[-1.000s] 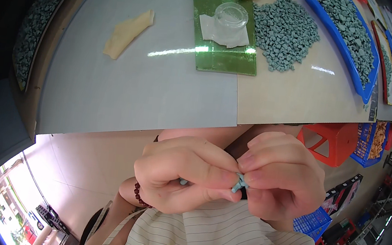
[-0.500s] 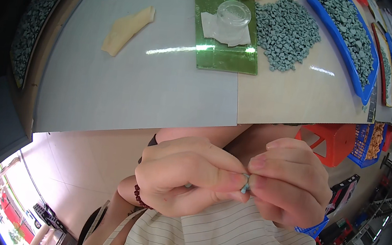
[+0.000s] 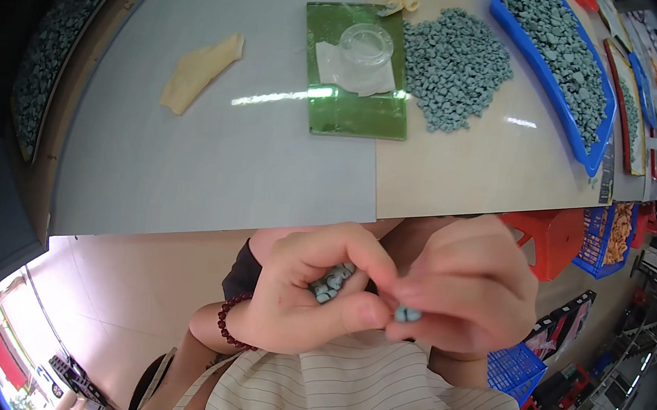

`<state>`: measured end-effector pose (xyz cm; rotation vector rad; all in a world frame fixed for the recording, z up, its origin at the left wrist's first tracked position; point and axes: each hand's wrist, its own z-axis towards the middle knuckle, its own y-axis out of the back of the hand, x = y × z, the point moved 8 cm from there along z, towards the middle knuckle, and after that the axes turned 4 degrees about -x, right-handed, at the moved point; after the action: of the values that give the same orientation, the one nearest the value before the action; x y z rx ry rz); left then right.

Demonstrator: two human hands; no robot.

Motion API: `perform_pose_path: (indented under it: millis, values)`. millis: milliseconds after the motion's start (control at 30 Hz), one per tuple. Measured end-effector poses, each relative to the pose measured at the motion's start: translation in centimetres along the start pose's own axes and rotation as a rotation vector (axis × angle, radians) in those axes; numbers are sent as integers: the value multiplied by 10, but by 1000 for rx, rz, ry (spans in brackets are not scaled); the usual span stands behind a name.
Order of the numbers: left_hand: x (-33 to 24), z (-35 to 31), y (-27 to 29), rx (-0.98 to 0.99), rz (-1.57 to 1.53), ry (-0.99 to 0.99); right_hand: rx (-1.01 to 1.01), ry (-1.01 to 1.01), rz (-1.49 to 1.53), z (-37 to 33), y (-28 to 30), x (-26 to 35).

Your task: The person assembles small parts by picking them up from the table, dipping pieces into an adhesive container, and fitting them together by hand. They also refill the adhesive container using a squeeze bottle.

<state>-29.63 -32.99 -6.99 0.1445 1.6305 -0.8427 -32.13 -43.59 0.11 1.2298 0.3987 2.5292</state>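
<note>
Over my lap, my left hand (image 3: 286, 301) curls loosely around several small blue-green stones (image 3: 330, 284) that show in its palm. Close against it on the right, my right hand (image 3: 476, 288) is closed in a pinch, slightly smeared by motion. One or two small blue-green stones (image 3: 407, 314) show at the right fingertips, beside the left thumb. The fingertips of both hands meet or nearly meet there, and any thread between them is too fine to make out.
On the table (image 3: 267, 175) lie a beige finger-shaped scrap (image 3: 198, 75), a green mat (image 3: 354, 118) bearing a clear round container (image 3: 367, 46) on white paper, and a heap of blue-green stones (image 3: 454, 74). A blue tray (image 3: 547, 68) of stones stands right. A red stool (image 3: 552, 244) is below.
My left hand has opened its curl, so the stones in its palm now show. My right hand has turned at the fingertips. The whole view has shifted slightly.
</note>
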Motion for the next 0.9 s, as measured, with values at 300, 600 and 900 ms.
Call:
perform_pose_path:
  millis: [300, 600, 900]
  values:
    - [-5, -9, 11, -90, -180, 37, -443, -265, -984, 28, 163, -90]
    - [2, -14, -7, 51, 87, -61, -610, 171, -691, 59, 112, -68]
    - [74, -36, -119, 709, 460, 373, -143, 619, -540, -89, 23, 7]
